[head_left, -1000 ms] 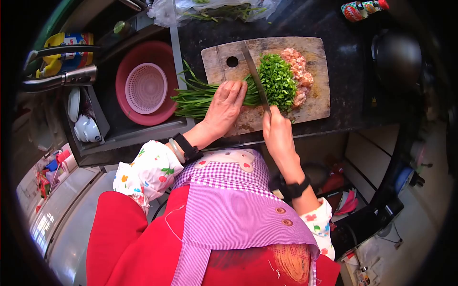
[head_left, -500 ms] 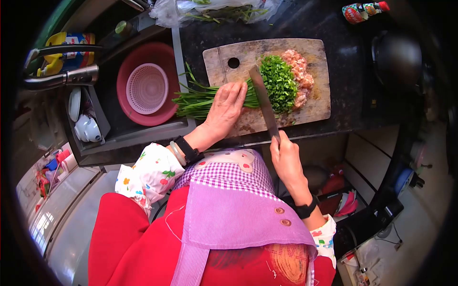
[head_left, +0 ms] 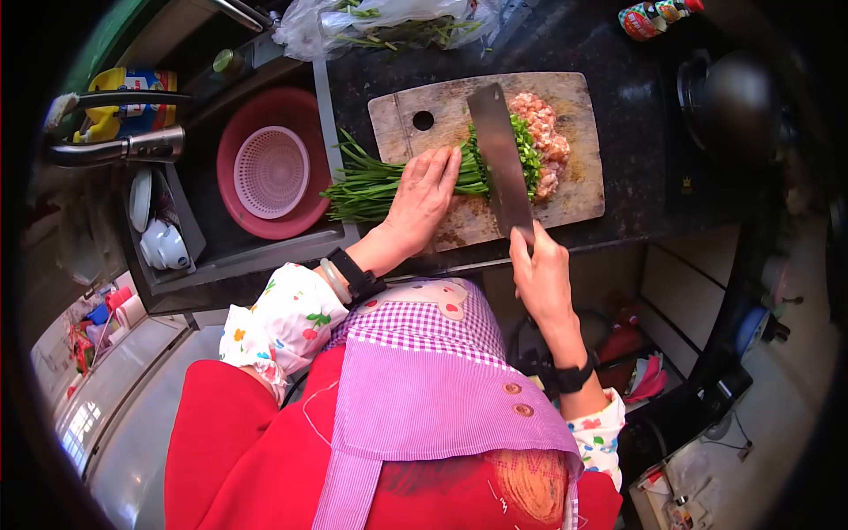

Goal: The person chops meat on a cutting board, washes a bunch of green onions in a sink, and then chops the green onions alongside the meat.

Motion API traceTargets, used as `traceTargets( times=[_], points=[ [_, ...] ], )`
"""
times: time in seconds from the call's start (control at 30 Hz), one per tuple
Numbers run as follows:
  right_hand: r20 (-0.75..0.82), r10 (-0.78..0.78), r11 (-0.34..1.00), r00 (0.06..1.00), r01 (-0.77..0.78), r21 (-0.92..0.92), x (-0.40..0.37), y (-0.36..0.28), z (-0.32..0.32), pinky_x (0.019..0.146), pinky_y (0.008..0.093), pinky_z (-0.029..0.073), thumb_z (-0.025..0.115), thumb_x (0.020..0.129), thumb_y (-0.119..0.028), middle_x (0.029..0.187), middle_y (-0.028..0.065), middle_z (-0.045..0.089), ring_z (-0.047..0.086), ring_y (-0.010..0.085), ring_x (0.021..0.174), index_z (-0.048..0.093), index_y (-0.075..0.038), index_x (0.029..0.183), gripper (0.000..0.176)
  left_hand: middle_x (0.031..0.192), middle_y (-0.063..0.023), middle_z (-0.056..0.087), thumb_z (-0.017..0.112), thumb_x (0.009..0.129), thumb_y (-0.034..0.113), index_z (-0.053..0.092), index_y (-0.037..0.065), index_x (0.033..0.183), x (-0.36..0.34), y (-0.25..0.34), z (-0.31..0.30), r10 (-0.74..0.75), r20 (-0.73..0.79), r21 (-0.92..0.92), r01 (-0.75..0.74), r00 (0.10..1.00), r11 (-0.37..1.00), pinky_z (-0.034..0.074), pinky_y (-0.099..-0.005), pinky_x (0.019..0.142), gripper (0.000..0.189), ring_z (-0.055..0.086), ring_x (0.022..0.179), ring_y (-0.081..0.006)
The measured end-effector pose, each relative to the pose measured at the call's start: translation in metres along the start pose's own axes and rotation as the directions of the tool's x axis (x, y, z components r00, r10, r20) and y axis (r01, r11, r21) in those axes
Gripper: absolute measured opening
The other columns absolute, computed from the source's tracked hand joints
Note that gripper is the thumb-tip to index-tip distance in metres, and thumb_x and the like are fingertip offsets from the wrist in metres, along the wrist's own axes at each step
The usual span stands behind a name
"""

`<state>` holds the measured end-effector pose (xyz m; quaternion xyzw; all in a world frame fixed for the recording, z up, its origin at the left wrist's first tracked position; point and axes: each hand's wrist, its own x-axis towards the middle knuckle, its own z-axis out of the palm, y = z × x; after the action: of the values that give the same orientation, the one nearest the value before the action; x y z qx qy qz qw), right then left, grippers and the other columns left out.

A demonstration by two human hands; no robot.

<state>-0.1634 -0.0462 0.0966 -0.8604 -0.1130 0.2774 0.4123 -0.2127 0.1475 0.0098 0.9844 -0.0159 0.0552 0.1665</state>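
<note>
A wooden cutting board (head_left: 397,132) lies on the dark counter. Long green stalks (head_left: 367,187) rest across its left part, pressed down under my left hand (head_left: 422,196), whose fingers are closed together around them. My right hand (head_left: 541,269) grips the handle of a cleaver (head_left: 501,159). The broad blade is tilted over the chopped greens (head_left: 527,155) and hides part of them. Pinkish minced meat (head_left: 549,141) sits just right of the greens, touching them.
On the left, a sink holds a red basin (head_left: 231,190) with a pink strainer (head_left: 271,172) inside, beside a faucet (head_left: 155,144) and white bowls (head_left: 163,243). A plastic bag (head_left: 309,26) of greens is behind the board. Sauce bottles (head_left: 643,22) stand back right, a dark round pan (head_left: 738,106) further right.
The blade has turned from nearly edge-on to showing its broad side, and now covers much of the chopped greens. My right hand has moved slightly right and up. My left hand still holds the stalks.
</note>
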Motion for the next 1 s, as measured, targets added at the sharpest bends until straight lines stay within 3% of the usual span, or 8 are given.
traceTargets(
  times=[0.13, 0.33, 0.5, 0.57, 0.6, 0.73, 0.97, 1.0],
  points=[
    [0.08, 0.065, 0.994, 0.995, -0.057, -0.093, -0.019, -0.007, -0.005, 0.05, 0.0438, 0.043, 0.053, 0.094, -0.008, 0.062, 0.0265, 0.053, 0.059, 0.0445, 0.065, 0.052, 0.003, 0.091, 0.011, 0.132, -0.0185, 0.043, 0.077, 0.069, 0.024, 0.04, -0.006, 0.136, -0.003, -0.003, -0.015, -0.014, 0.02, -0.076, 0.016, 1.0, 0.997, 0.034, -0.0431, 0.106, 0.083, 0.042, 0.122, -0.0343],
    [0.11, 0.119, 0.977, 0.987, -0.096, -0.189, -0.012, 0.004, 0.014, 0.053, 0.049, 0.043, 0.052, 0.094, -0.009, 0.063, 0.0279, 0.055, 0.059, 0.0464, 0.068, 0.05, 0.002, 0.091, 0.011, 0.132, -0.0183, 0.043, 0.073, 0.071, 0.014, 0.042, -0.007, 0.134, -0.012, -0.008, -0.001, 0.02, 0.014, -0.012, -0.02, 1.0, 1.0, 0.037, -0.0417, 0.105, 0.073, 0.042, 0.122, -0.0339],
    [-0.032, -0.102, 0.959, 0.994, 0.09, -0.269, 0.042, -0.004, 0.048, 0.057, 0.0531, 0.045, 0.052, 0.093, -0.012, 0.068, 0.0295, 0.058, 0.06, 0.0487, 0.071, 0.052, 0.003, 0.093, 0.015, 0.132, -0.0179, 0.042, 0.071, 0.072, 0.01, 0.043, -0.007, 0.134, -0.011, -0.012, 0.005, 0.06, 0.014, 0.106, -0.061, 0.998, 0.992, 0.038, -0.041, 0.104, 0.07, 0.042, 0.122, -0.0327],
    [-0.08, -0.165, 0.978, 0.983, 0.153, -0.141, 0.053, 0.0, 0.045, 0.056, 0.0516, 0.045, 0.052, 0.094, -0.012, 0.069, 0.03, 0.058, 0.06, 0.0478, 0.071, 0.054, 0.004, 0.094, 0.016, 0.132, -0.0178, 0.042, 0.071, 0.072, 0.01, 0.042, -0.007, 0.134, -0.014, -0.012, 0.002, 0.07, 0.016, 0.09, -0.071, 0.997, 0.993, 0.038, -0.0413, 0.104, 0.07, 0.042, 0.123, -0.0326],
    [-0.052, -0.029, 0.997, 0.998, 0.025, -0.08, 0.049, -0.002, 0.038, 0.055, 0.0499, 0.045, 0.052, 0.094, -0.011, 0.069, 0.03, 0.057, 0.06, 0.0469, 0.072, 0.055, 0.004, 0.094, 0.016, 0.133, -0.0179, 0.043, 0.071, 0.072, 0.01, 0.042, -0.007, 0.135, -0.014, -0.011, 0.001, 0.049, 0.011, 0.031, -0.049, 0.999, 0.998, 0.037, -0.0417, 0.105, 0.072, 0.042, 0.123, -0.0329],
    [0.029, 0.057, 0.996, 0.998, -0.055, -0.064, 0.012, -0.014, 0.01, 0.052, 0.0464, 0.043, 0.051, 0.094, -0.009, 0.065, 0.0282, 0.054, 0.06, 0.0456, 0.069, 0.054, 0.004, 0.093, 0.013, 0.134, -0.0182, 0.043, 0.073, 0.071, 0.012, 0.041, -0.006, 0.136, -0.013, -0.009, -0.01, -0.014, -0.029, -0.129, 0.01, 0.999, 0.992, 0.035, -0.0426, 0.106, 0.074, 0.041, 0.124, -0.0339],
    [0.142, 0.151, 0.977, 0.978, -0.127, -0.171, -0.013, -0.007, 0.007, 0.055, 0.0499, 0.043, 0.051, 0.094, -0.009, 0.066, 0.0286, 0.055, 0.059, 0.0473, 0.071, 0.052, 0.003, 0.093, 0.012, 0.132, -0.0174, 0.045, 0.072, 0.07, 0.009, 0.044, -0.006, 0.133, -0.015, -0.013, 0.002, 0.0, -0.002, -0.101, -0.001, 1.0, 0.995, 0.038, -0.0408, 0.104, 0.07, 0.043, 0.122, -0.0334],
    [0.149, 0.153, 0.977, 0.977, -0.127, -0.17, -0.009, -0.005, 0.012, 0.055, 0.0499, 0.043, 0.051, 0.094, -0.009, 0.066, 0.0286, 0.055, 0.059, 0.0473, 0.071, 0.052, 0.003, 0.093, 0.012, 0.13, -0.0167, 0.045, 0.065, 0.073, 0.009, 0.046, -0.007, 0.13, -0.016, -0.012, 0.004, 0.005, -0.013, -0.056, -0.006, 1.0, 0.998, 0.038, -0.0401, 0.104, 0.062, 0.042, 0.122, -0.032]
  ],
)
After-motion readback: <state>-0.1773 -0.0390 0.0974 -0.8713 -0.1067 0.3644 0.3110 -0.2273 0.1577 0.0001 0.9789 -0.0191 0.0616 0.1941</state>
